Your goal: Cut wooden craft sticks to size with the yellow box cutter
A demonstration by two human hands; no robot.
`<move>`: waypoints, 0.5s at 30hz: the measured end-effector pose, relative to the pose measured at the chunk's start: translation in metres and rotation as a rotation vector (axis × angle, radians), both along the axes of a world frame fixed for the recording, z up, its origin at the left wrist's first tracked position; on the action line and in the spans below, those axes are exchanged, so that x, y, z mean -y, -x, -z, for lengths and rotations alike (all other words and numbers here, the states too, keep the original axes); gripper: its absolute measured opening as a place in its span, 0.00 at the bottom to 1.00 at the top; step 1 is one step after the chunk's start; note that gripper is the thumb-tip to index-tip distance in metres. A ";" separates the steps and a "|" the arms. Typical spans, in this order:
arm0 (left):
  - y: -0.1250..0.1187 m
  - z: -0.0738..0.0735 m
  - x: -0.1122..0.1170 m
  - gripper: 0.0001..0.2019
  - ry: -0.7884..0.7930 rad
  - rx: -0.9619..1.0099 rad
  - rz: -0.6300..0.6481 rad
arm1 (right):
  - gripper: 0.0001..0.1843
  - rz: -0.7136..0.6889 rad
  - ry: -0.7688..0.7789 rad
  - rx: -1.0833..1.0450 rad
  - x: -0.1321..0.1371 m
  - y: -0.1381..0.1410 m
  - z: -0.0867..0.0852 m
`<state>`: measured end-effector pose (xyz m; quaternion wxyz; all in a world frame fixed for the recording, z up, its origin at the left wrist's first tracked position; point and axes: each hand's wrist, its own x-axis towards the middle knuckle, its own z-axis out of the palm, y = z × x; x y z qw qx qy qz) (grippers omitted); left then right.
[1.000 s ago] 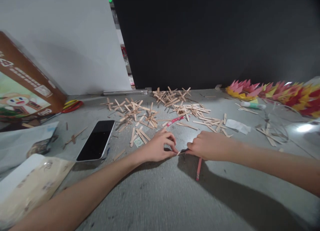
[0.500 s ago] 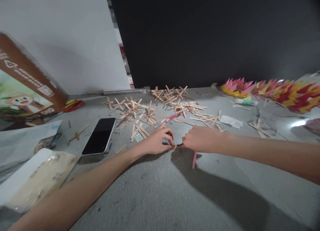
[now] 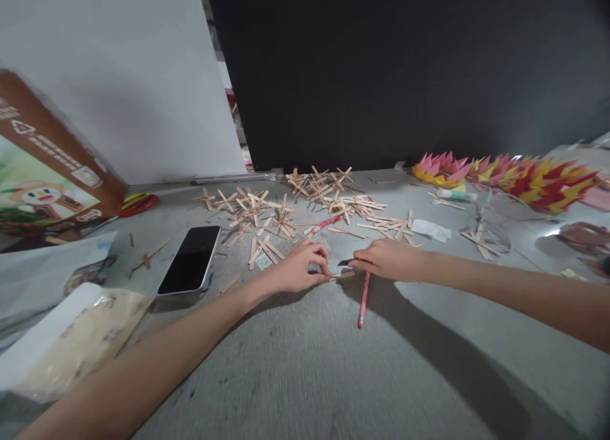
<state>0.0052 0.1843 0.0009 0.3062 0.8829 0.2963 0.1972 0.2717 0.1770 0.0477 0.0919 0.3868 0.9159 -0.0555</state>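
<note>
My left hand (image 3: pixel 302 265) is closed, thumb and fingertips pinching one end of a thin wooden craft stick (image 3: pixel 344 275) low over the table. Just right of it, my right hand (image 3: pixel 391 259) is wrapped round a craft knife, whose dark blade (image 3: pixel 344 262) sticks out to the left above the stick; its handle is hidden in the fist. Blade and stick appear slightly apart. A pink pencil (image 3: pixel 364 303) slants out from under my right hand toward me; I cannot tell whether the hand touches it.
Many loose and crossed craft sticks (image 3: pixel 255 205) lie beyond my hands. At left are a phone (image 3: pixel 189 260), a plastic packet (image 3: pixel 90 338) and a brown box (image 3: pixel 57 166). A glue stick (image 3: pixel 456 195) and folded-paper pieces (image 3: pixel 548 179) lie at right. A black panel (image 3: pixel 405 71) stands behind.
My right hand has drawn back a little from the left, showing more of the blade, the stick and the pencil. My left hand keeps its pinch. The view has shifted slightly.
</note>
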 end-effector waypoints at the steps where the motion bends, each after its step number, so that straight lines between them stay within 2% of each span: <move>1: 0.000 0.000 0.000 0.08 0.006 0.006 0.000 | 0.28 -0.026 -0.031 0.030 0.001 -0.001 0.000; 6: 0.001 0.002 -0.001 0.09 0.026 0.012 -0.006 | 0.25 -0.124 -0.122 0.136 0.004 -0.001 0.006; 15: 0.002 0.001 -0.001 0.07 0.020 0.010 0.000 | 0.26 -0.148 -0.162 0.099 0.002 0.000 0.017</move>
